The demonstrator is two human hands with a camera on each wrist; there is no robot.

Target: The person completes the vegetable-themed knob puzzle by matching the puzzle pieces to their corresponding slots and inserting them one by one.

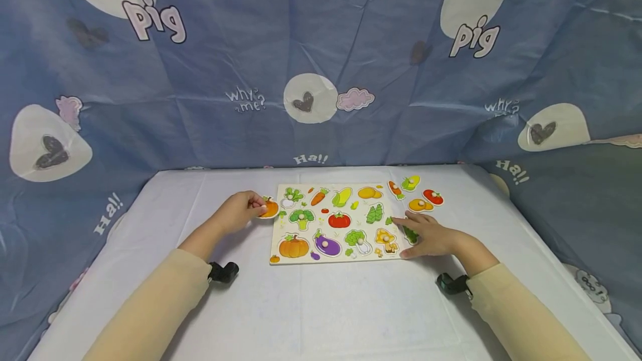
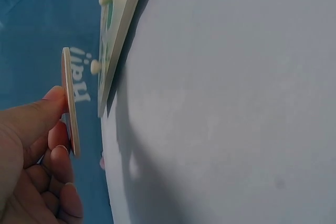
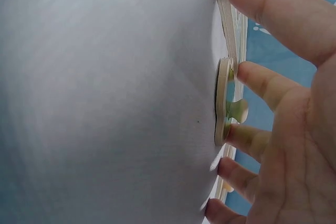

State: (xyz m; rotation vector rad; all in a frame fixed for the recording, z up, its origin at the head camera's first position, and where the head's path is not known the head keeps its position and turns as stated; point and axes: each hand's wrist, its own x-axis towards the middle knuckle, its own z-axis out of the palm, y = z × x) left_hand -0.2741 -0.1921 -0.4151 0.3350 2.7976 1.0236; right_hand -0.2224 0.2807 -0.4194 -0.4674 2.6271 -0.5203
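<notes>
A wooden vegetable puzzle board (image 1: 321, 234) lies flat on the white table. Beside its upper left edge, my left hand (image 1: 239, 211) pinches a pumpkin puzzle piece (image 1: 271, 208) between thumb and fingers; the left wrist view shows that piece (image 2: 71, 114) edge-on, raised off the table. At the board's right edge, my right hand (image 1: 430, 237) is spread with its fingers apart, the thumb by the lower right corner. Partly hidden under it lies a green vegetable piece (image 1: 411, 235), whose knob and rim (image 3: 221, 103) show in the right wrist view, close to the fingertips.
Right of the board lie loose pieces: a carrot (image 1: 395, 190), a corn (image 1: 411, 183), a tomato (image 1: 433, 197) and a yellow-orange potato-like piece (image 1: 420, 205). Knobbed pieces in the board include an eggplant (image 1: 328, 245) and mushrooms (image 1: 385, 238). A blue printed cloth (image 1: 225, 138) hangs behind the table.
</notes>
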